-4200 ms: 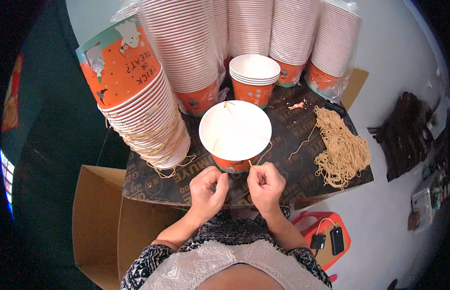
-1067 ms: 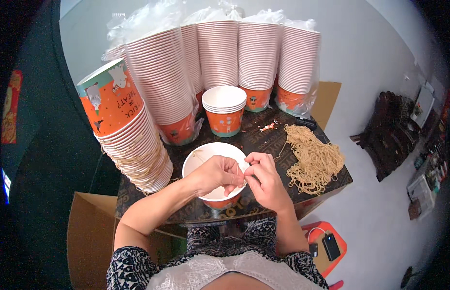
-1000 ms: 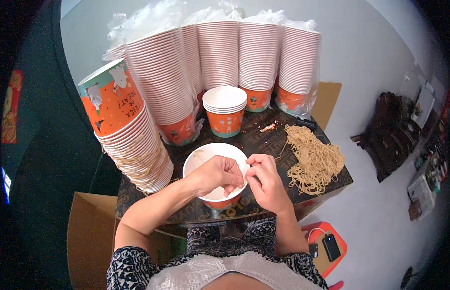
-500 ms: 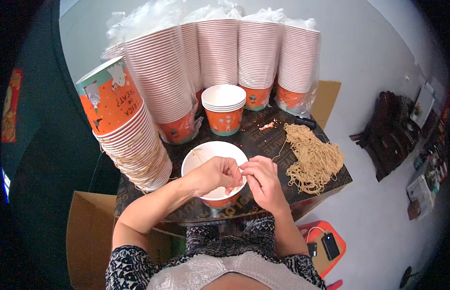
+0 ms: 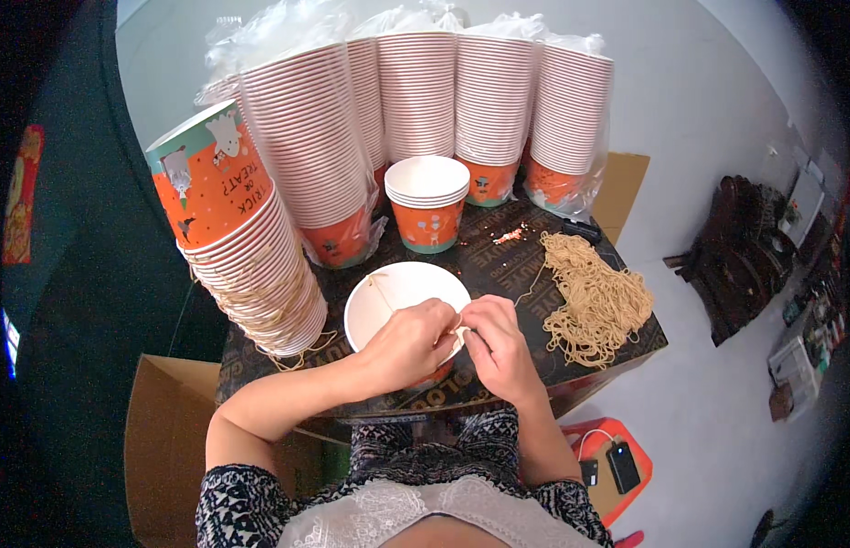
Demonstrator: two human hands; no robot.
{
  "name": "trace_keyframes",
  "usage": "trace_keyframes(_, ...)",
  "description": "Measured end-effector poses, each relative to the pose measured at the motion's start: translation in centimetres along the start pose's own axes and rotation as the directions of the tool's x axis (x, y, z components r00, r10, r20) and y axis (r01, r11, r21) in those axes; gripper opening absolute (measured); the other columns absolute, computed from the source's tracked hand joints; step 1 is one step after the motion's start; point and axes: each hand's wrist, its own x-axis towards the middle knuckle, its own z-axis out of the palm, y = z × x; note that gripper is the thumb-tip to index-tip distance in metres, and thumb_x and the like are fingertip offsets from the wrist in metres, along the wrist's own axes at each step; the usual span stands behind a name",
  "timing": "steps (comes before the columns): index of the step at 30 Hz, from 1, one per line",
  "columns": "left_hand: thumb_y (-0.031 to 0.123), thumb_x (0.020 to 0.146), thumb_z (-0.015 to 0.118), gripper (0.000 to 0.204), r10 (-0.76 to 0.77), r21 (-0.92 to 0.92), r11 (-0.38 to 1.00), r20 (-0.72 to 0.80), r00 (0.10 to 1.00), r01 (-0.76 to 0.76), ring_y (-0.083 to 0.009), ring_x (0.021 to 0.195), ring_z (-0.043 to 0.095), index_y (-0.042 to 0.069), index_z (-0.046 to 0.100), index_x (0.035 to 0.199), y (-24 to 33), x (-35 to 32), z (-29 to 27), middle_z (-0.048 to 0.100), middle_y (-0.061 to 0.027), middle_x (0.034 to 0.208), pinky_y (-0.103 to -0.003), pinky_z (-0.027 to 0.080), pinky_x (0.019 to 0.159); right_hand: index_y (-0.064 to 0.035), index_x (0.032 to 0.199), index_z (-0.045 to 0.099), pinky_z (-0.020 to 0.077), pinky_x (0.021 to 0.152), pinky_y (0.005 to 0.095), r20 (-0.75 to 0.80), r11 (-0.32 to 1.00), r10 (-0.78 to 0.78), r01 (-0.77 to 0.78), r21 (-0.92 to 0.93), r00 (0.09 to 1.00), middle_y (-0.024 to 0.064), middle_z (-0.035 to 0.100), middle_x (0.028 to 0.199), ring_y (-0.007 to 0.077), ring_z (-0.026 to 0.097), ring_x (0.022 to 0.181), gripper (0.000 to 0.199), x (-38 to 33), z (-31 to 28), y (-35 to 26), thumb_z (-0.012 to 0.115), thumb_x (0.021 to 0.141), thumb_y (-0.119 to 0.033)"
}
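A paper bucket, white inside and orange outside, stands at the front of the table. My left hand is over its right side, fingers pinched at the rim. My right hand meets it just outside that rim, fingers closed. A bit of tan cord shows between the fingertips, though most of it is hidden. Another length of cord crosses the inner wall at the far left. To the right lies a loose heap of tan cord, with one strand trailing toward the hands.
At the left leans a stack of nested buckets with cords hanging off their rims. Tall bagged stacks line the back. A short stack stands before them, beside scattered orange bits. A cardboard box is below left.
My left hand has rolled over so its back faces up, and its fingers have shifted slightly up toward the right rim. My right hand stays close beside it. The view has shifted slightly.
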Motion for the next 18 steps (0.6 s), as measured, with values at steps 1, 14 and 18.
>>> trace_keyframes(1, 0.007, 0.081, 0.067, 0.012, 0.031, 0.074, 0.997, 0.009, 0.999, -0.032, -0.0379, 0.072, 0.063, 0.000, 0.058, 0.083, -0.1, -0.1, 0.0, 0.060, -0.0178, 0.077, -0.043, 0.051, 0.063, 0.0019, 0.098, 0.061, 0.0435, 0.093, 0.0410, 0.000, 1.000, 0.000, 0.000, -0.001, 1.000, 0.0138, 0.060, 0.104, 0.0341, 0.053, 0.107, 0.016, 0.0, -0.1, 0.0, 0.062, 0.082, 0.003)
trace_keyframes(14, 0.012, 0.084, 0.068, 0.014, 0.063, 0.064, 0.996, 0.034, 0.997, -0.066, -0.0333, 0.066, 0.066, 0.000, 0.061, 0.084, -0.8, 0.0, -0.1, 0.065, -0.0161, 0.076, -0.041, 0.052, 0.059, -0.0011, 0.091, 0.060, 0.0427, 0.091, 0.0404, -0.029, 0.992, 0.084, -0.081, 0.098, 0.996, 0.0113, 0.059, 0.106, 0.0318, 0.051, 0.106, 0.013, -0.5, 0.0, 0.0, 0.067, 0.080, 0.000)
trace_keyframes(18, 0.009, 0.086, 0.067, 0.010, -0.041, -0.238, 0.969, 0.112, 0.993, 0.067, -0.0183, 0.061, 0.062, 0.000, 0.063, 0.083, -1.7, 0.4, -0.4, 0.064, -0.0116, 0.071, -0.034, 0.051, 0.059, -0.0031, 0.086, 0.059, 0.0416, 0.091, 0.0411, -0.147, 0.999, 0.033, -0.035, -0.013, 0.989, 0.0104, 0.057, 0.104, 0.0315, 0.051, 0.105, 0.015, -0.9, 0.2, -0.6, 0.070, 0.076, 0.001)
